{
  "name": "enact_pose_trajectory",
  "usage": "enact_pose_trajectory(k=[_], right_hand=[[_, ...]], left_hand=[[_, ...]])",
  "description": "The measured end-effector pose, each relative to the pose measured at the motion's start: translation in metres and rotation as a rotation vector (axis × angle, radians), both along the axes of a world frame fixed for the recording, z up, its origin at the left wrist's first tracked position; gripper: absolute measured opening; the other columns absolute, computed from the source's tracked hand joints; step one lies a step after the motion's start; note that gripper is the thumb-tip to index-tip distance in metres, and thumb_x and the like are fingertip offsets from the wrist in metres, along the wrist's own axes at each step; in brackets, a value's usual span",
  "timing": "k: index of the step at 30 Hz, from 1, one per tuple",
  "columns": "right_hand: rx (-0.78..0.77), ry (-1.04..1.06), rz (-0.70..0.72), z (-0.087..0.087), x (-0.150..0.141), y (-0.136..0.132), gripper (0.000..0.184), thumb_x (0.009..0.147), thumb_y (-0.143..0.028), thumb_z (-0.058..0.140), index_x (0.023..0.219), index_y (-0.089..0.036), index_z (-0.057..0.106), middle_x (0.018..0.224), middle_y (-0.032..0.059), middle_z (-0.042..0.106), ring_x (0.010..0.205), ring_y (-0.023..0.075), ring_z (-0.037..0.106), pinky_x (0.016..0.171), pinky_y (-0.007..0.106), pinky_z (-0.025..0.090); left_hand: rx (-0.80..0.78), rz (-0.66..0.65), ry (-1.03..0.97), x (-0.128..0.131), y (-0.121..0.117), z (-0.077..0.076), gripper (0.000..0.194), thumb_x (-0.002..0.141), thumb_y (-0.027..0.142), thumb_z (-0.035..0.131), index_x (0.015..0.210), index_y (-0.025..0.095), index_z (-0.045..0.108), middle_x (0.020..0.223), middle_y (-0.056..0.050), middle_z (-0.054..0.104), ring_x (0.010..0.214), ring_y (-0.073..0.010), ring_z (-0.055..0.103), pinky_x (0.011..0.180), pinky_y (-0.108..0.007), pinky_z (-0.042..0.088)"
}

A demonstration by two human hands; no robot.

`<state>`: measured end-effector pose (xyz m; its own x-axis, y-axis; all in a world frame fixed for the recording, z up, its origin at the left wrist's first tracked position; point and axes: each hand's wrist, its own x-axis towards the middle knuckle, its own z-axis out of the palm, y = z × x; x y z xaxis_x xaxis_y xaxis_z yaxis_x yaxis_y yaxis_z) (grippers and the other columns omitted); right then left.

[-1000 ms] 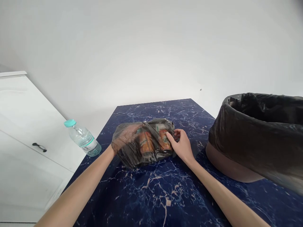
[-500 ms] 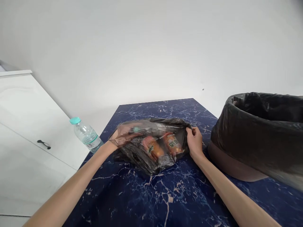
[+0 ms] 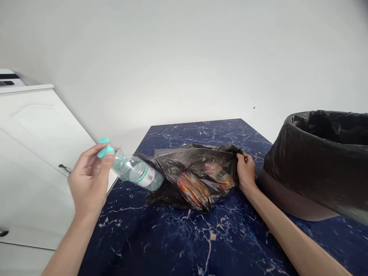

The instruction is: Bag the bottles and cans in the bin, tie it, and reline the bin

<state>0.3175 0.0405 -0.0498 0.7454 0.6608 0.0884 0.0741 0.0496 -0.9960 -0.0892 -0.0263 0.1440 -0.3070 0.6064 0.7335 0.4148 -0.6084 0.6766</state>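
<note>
Tilted down to the right, a clear plastic bottle (image 3: 135, 170) with a green-banded label hangs from my left hand (image 3: 92, 174), which pinches it at the cap end. Teal cap colour (image 3: 106, 151) shows in two patches by the fingers; I cannot tell whether it is one cap or two. The bottle's base is at the left opening of a thin black plastic bag (image 3: 175, 165). My right hand (image 3: 246, 170) grips the bag's right edge, fingers closed on the gathered film. Inside the bag, two orange-and-red packages (image 3: 192, 188) show through, their kind unclear.
On the right stands a brown bin (image 3: 301, 203) lined with a black bag. The table (image 3: 161, 245) is dark blue marble-patterned. White cabinets (image 3: 34, 142) with dark handles stand to the left, and a plain wall (image 3: 195, 69) rises behind the table.
My left hand has come out of the bag and taken hold of the bottle that stood at the table's left edge, swinging its base to the bag. My right hand keeps its grip.
</note>
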Motion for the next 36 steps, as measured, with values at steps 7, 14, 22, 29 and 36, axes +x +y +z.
enact_pose_trajectory(k=[7,14,22,29,36], right_hand=[[-0.003,-0.012,0.015,-0.001,0.000,-0.001,0.032,0.104,-0.049,0.066,0.106,-0.017,0.067,0.094,0.0015,0.067,0.080,0.0159,0.064,0.076,0.034,0.056],[-0.016,-0.034,0.032,0.000,-0.003,-0.003,0.033,0.104,-0.051,0.065,0.103,-0.018,0.067,0.092,0.0009,0.066,0.078,0.0159,0.063,0.076,0.034,0.055],[-0.021,-0.077,0.042,0.005,-0.007,-0.006,0.032,0.103,-0.049,0.067,0.101,-0.017,0.067,0.092,0.0011,0.067,0.082,0.0170,0.064,0.080,0.036,0.055],[-0.026,-0.095,0.038,0.009,-0.009,-0.009,0.031,0.103,-0.047,0.068,0.099,-0.017,0.067,0.090,0.0003,0.066,0.079,0.0160,0.064,0.078,0.035,0.056],[-0.030,-0.099,0.055,0.008,-0.008,-0.007,0.032,0.104,-0.048,0.067,0.098,-0.017,0.067,0.089,0.0001,0.066,0.078,0.0158,0.063,0.077,0.034,0.055]], left_hand=[[0.076,0.174,0.048,-0.032,-0.015,0.004,0.036,0.093,0.040,0.082,0.124,0.022,0.078,0.103,-0.005,0.082,0.106,-0.0278,0.081,0.110,-0.053,0.060],[0.078,0.247,0.049,-0.069,0.008,-0.012,0.048,0.091,0.047,0.083,0.129,0.018,0.076,0.109,-0.010,0.081,0.107,-0.0289,0.080,0.109,-0.054,0.060],[0.073,0.252,-0.032,-0.082,0.039,-0.025,0.061,0.082,0.055,0.089,0.124,0.015,0.072,0.107,-0.009,0.079,0.105,-0.0270,0.079,0.111,-0.054,0.058],[0.031,0.214,-0.020,-0.075,0.050,-0.029,0.056,0.086,0.049,0.084,0.126,0.014,0.066,0.118,-0.013,0.077,0.113,-0.0257,0.077,0.115,-0.049,0.056],[-0.002,0.226,0.086,-0.070,0.054,-0.027,0.048,0.091,0.043,0.075,0.130,0.017,0.062,0.126,-0.012,0.074,0.122,-0.0239,0.072,0.114,-0.044,0.055]])
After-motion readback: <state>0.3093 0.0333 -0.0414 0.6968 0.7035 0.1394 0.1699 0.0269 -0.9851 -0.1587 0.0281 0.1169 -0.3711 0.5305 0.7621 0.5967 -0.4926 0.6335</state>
